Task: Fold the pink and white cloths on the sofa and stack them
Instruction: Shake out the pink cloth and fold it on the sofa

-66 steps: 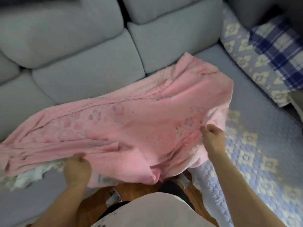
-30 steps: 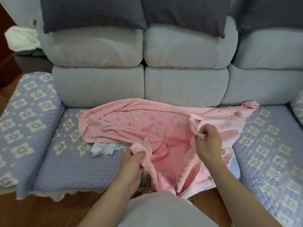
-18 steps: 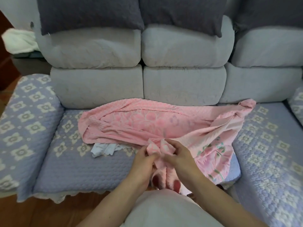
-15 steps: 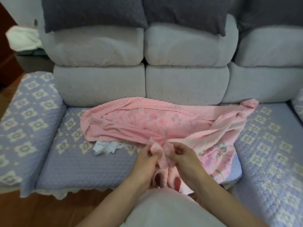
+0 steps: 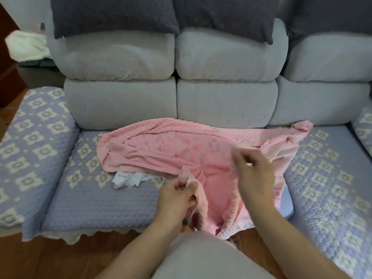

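A large pink cloth (image 5: 171, 146) with a flower pattern lies crumpled across the sofa seat (image 5: 96, 200), its near part hanging over the front edge. My left hand (image 5: 177, 195) pinches the pink cloth's near edge at the seat front. My right hand (image 5: 254, 174) is raised and blurred, pinching another stretch of that edge further right. A white cloth (image 5: 128, 178) pokes out from under the pink one's left side, mostly hidden.
The sofa has grey back cushions (image 5: 124, 101) and dark pillows (image 5: 112, 15) on top. A quilted lilac cover drapes the left armrest (image 5: 30, 141) and the right seat (image 5: 330, 186). A white bundle (image 5: 26, 45) sits far left. Wooden floor (image 5: 60, 260) lies below.
My hands were together at one bunch of the pink edge; now they have drawn apart, the right hand lifting up and right with the edge, opening the cloth between them.
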A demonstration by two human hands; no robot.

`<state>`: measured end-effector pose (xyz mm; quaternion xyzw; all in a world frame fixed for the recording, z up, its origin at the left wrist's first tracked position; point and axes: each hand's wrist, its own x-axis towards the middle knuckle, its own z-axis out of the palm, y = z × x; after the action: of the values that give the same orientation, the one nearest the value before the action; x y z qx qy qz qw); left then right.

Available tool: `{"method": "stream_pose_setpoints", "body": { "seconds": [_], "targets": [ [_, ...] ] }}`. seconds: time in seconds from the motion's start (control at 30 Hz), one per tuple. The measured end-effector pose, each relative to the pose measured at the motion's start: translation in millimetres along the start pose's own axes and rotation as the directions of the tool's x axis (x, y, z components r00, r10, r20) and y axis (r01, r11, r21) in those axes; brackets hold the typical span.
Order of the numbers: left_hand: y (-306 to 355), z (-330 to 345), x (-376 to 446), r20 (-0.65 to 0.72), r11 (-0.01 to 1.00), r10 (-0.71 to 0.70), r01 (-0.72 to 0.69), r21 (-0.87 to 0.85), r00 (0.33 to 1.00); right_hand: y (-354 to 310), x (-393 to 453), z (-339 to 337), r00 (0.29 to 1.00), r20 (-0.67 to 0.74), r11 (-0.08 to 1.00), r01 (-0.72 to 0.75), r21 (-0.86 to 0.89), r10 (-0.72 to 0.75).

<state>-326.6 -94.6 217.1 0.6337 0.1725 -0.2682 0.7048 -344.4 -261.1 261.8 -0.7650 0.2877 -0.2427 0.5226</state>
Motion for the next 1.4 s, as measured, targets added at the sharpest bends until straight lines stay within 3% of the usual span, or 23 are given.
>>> {"method": "stream_pose_setpoints", "body": {
  "seconds": [0.07, 0.13, 0.4, 0.6, 0.8, 1.0, 1.1, 1.13, 1.17, 1.23, 1.27, 1.33, 1.4],
  "targets": [
    [1, 5, -3, 0.000, 1.000, 0.016, -0.016, 0.010, 1.000, 16, -29, 18, 0.977, 0.158, 0.975, 0.168, -0.149, -0.144],
    [2, 7, -7, 0.004, 0.999, 0.022, -0.022, 0.031, 1.000, 34, -56, 31, 0.939, 0.266, 0.948, 0.270, -0.170, -0.219],
    [9, 7, -21, 0.071, 0.987, -0.078, 0.067, 0.146, 0.994, 59, -65, 22, 0.867, 0.308, 0.859, 0.464, -0.216, -0.391],
    [16, 9, -23, 0.087, 0.985, -0.163, 0.158, 0.067, 0.983, 67, -65, 14, 0.750, 0.375, 0.713, 0.650, -0.263, -0.545],
    [15, 8, -17, 0.103, 0.988, -0.150, 0.146, 0.044, 0.983, 54, -69, 11, 0.696, 0.526, 0.638, 0.696, -0.330, -0.488],
    [19, 15, -7, 0.030, 0.972, -0.094, 0.085, 0.221, 0.995, 40, -71, 8, 0.693, 0.601, 0.699, 0.654, -0.292, -0.398],
    [21, 30, -1, -0.006, 0.950, -0.026, 0.027, 0.312, 1.000, 38, -76, 6, 0.633, 0.637, 0.682, 0.697, -0.221, -0.440],
    [22, 35, 1, 0.007, 0.932, 0.024, -0.025, 0.362, 1.000, 40, -76, 7, 0.646, 0.619, 0.709, 0.677, -0.195, -0.447],
    [23, 38, 5, 0.032, 0.900, 0.084, -0.090, 0.427, 0.996, 42, -72, 6, 0.720, 0.549, 0.774, 0.603, -0.193, -0.424],
    [30, 42, 11, 0.110, 0.778, 0.236, -0.255, 0.574, 0.966, 52, -56, 1, 0.932, 0.265, 0.928, 0.307, -0.210, -0.249],
    [36, 42, 12, 0.159, 0.694, 0.324, -0.349, 0.630, 0.933, 60, -46, -4, 0.981, 0.136, 0.962, 0.165, -0.217, -0.138],
    [51, 45, 14, 0.265, 0.512, 0.482, -0.514, 0.689, 0.835, 78, -32, -19, 0.993, 0.118, 0.965, 0.022, -0.260, 0.009],
    [64, 46, 17, 0.388, 0.323, 0.556, -0.621, 0.714, 0.735, 90, -29, -25, 0.950, 0.304, 0.945, 0.040, -0.326, 0.065]
  ]
}}
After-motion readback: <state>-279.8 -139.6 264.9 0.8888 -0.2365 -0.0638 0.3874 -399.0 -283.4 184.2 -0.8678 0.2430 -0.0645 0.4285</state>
